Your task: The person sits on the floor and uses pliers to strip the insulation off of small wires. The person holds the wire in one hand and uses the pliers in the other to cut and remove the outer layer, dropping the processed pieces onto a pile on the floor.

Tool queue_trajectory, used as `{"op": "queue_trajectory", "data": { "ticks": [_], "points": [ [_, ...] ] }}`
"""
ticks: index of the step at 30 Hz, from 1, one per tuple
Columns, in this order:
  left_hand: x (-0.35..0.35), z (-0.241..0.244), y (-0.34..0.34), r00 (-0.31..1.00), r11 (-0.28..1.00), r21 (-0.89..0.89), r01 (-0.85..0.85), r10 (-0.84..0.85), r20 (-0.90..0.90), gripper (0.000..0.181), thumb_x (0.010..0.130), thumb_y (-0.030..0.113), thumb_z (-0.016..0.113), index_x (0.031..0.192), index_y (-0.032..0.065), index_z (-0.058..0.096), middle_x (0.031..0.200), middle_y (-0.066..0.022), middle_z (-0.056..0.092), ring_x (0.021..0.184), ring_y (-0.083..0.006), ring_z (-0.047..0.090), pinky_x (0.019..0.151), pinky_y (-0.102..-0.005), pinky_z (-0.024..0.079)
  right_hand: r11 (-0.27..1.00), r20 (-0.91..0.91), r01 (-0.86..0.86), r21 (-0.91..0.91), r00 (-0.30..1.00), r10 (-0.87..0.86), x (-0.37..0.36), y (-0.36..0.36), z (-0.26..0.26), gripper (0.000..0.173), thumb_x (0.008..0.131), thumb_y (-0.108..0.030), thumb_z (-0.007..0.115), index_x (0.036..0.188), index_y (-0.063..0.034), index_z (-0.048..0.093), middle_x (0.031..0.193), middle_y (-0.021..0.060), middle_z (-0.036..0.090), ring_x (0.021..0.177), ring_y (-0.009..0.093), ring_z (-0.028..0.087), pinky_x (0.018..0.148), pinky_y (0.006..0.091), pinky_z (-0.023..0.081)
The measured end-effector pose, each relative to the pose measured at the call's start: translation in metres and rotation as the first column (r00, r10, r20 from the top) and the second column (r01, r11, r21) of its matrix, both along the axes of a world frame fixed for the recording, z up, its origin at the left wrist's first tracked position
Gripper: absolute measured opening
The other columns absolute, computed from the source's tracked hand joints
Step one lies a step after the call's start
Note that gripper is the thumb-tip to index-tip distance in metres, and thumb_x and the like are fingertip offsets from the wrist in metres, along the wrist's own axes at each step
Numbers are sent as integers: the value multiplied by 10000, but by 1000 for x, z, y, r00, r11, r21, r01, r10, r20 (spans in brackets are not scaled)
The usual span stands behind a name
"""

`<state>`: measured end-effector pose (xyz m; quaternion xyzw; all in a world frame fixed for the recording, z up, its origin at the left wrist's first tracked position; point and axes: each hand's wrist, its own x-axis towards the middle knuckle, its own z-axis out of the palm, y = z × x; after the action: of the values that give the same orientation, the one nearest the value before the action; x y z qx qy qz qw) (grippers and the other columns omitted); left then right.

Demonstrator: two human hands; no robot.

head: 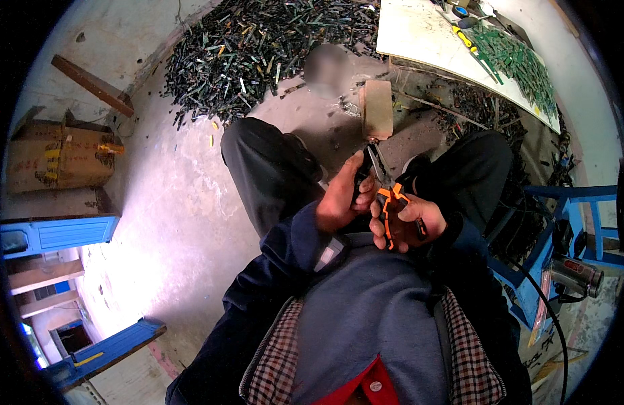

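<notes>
My right hand (415, 220) grips the orange-and-black handles of a pair of long-nosed pliers (384, 174). The metal jaws point away from me, and their tips meet the near end of an upright tan block (376, 109) in the picture; whether they touch it I cannot tell. Close beside the jaws, my left hand (342, 195) is closed around a narrow black piece (363, 174), its thumb along the upper part. Fingers hide most of that piece. Both hands are between my bent knees, above the floor.
A large heap of dark narrow strips (241, 55) covers the floor ahead. At right, a white board (423, 35) bears green circuit-board strips (519, 66) and a yellow-and-black screwdriver (462, 36). A blue chair frame (532, 268) and black cable (550, 309) flank me. A cardboard box (64, 157) stands left.
</notes>
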<state>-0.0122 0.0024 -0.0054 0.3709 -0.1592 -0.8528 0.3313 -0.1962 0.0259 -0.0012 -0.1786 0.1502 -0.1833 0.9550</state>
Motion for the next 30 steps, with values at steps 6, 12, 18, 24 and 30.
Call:
{"op": "queue_trajectory", "data": {
  "ticks": [6, 12, 18, 24, 30],
  "points": [
    [1, 0, 1, 999, 1000, 26, 8, -6, -52, 555, 896, 575, 380, 567, 129, 373, 479, 15, 313, 398, -94, 247, 376, -238, 172, 1000, -17, 0, -21, 1000, 0, 1, 2, 3, 478, 731, -265, 627, 1136, -52, 488, 957, 147, 609, 865, 299, 632, 507, 276, 516],
    [1, -9, 1, 993, 998, 54, 13, -6, -117, 556, 897, 579, 377, 572, 127, 365, 485, 16, 300, 408, -100, 259, 389, -238, 198, 999, -24, 31, -31, 999, -31, 4, 5, -1, 508, 722, -247, 589, 1149, -3, 461, 927, 182, 607, 805, 287, 639, 483, 288, 508],
    [1, -11, -1, 994, 1000, -21, 21, -23, -105, 536, 913, 559, 360, 598, 126, 376, 505, 14, 318, 413, -106, 270, 399, -239, 211, 992, -54, 61, -113, 996, -67, 7, 6, 1, 482, 723, -222, 577, 1138, -4, 468, 922, 182, 612, 799, 289, 641, 488, 291, 509],
    [3, 1, 0, 999, 999, -41, 34, -33, 24, 460, 927, 510, 367, 673, 130, 413, 537, 19, 336, 428, -100, 309, 405, -227, 234, 992, -155, 66, -107, 984, -82, 5, 9, -4, 474, 711, -222, 577, 1119, -3, 480, 913, 180, 615, 797, 287, 642, 492, 290, 507],
    [2, 4, 2, 999, 998, -59, 12, -11, 31, 426, 930, 491, 373, 736, 118, 445, 559, 18, 346, 446, -109, 338, 444, -218, 274, 990, -83, 76, -115, 993, -86, 5, 8, -3, 475, 694, -224, 582, 1111, -19, 484, 919, 158, 621, 804, 287, 643, 494, 289, 500]
  ]
}}
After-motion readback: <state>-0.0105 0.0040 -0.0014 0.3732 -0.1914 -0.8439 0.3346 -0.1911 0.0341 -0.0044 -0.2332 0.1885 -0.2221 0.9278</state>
